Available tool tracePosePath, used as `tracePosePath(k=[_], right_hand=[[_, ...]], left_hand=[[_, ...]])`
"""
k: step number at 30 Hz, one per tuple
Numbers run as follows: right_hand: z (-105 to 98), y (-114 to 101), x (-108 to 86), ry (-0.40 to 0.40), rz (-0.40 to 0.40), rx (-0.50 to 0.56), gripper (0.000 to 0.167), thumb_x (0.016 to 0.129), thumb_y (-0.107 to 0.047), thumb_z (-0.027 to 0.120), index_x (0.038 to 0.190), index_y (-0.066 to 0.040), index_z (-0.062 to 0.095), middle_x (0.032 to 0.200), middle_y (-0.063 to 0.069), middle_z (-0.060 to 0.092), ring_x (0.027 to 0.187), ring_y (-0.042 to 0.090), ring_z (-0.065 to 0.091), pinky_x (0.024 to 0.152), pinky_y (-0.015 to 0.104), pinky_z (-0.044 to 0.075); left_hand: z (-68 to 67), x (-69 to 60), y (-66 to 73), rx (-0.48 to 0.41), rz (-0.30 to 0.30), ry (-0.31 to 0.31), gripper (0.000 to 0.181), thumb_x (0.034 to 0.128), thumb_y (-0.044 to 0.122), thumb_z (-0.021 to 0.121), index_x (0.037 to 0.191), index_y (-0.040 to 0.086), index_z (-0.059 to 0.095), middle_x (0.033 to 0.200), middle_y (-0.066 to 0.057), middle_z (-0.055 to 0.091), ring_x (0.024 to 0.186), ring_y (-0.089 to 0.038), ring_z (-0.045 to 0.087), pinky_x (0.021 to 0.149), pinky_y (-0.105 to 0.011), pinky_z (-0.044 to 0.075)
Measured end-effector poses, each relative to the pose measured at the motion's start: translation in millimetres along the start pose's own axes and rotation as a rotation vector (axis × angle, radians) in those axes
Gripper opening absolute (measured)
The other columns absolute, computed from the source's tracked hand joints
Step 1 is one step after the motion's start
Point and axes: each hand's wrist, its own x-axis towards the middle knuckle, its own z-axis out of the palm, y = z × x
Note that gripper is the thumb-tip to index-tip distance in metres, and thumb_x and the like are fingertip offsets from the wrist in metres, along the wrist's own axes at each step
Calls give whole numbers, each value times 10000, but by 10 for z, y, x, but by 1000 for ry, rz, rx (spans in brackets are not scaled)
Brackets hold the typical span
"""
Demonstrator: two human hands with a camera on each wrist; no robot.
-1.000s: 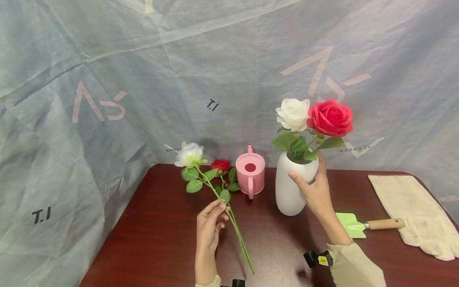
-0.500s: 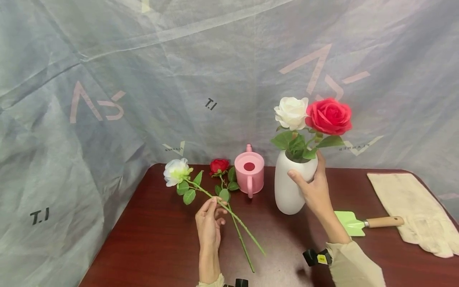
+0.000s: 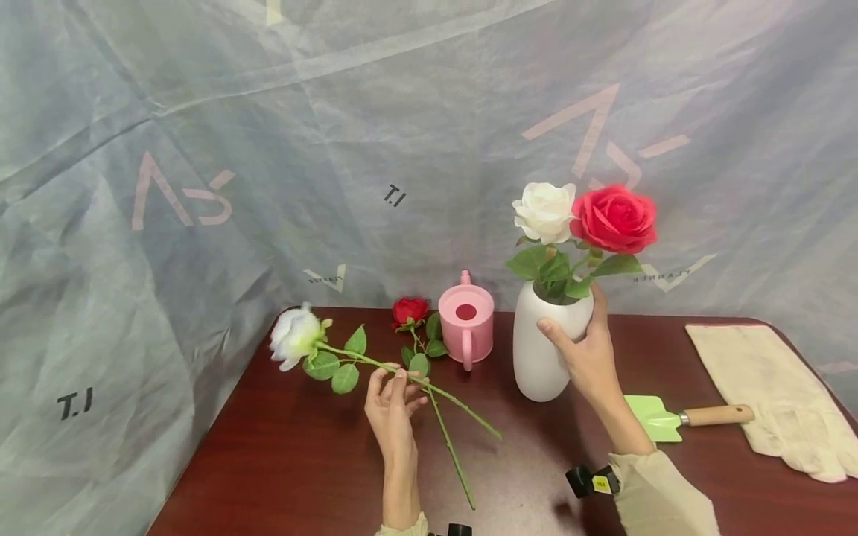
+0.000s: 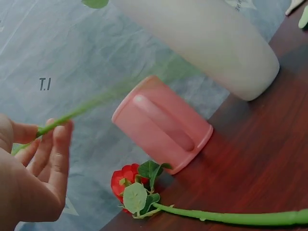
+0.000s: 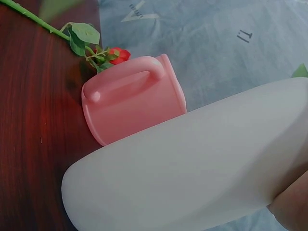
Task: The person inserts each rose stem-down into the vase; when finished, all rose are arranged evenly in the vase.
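My left hand [image 3: 394,413] pinches the green stem of a white rose [image 3: 296,339] between thumb and fingers. The bloom points left and the bare stem end slants down to the right, above the table. My right hand [image 3: 590,357] grips a white vase [image 3: 539,350] around its upper right side, thumb in front. In the vase stand another white rose [image 3: 546,212] and a large red rose [image 3: 615,218]. A smaller red rose [image 3: 410,310] lies on the table behind the held stem; the left wrist view shows its stem [image 4: 231,216] flat on the wood.
A pink watering can [image 3: 467,327] stands between the small red rose and the vase. On the right lie a green trowel [image 3: 653,418] with a wooden handle and cream gloves [image 3: 771,387]. A grey sheet [image 3: 429,149] hangs behind the dark red table [image 3: 268,461].
The white rose in my left hand has tipped left and downward, its stem end swinging up to the right. My right hand keeps its hold on the vase, which stays in place.
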Motion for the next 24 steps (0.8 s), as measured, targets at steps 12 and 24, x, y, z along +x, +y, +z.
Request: tracePosePath(k=[12,24], right_hand=[[13,0,-10,5,-2,2,830,835,-92,685,1468,-96,148,1329,135,402,1095,141,431,837,248,382],[17,-2,-12,17,-14,7,825,829,-80,689,1463,-79,161,1312,145,413,1057,107,433,818,247,384]], left_hand=[[95,-42,227,26,-58,43,303,944,191,562,921,-110,589,830,-167,672,699,-197,670,563,-253,538],[448,-139,716,-267,-25,-6,151,936,88,560,839,19,652,730,-60,646,634,-123,638,504,-168,480]])
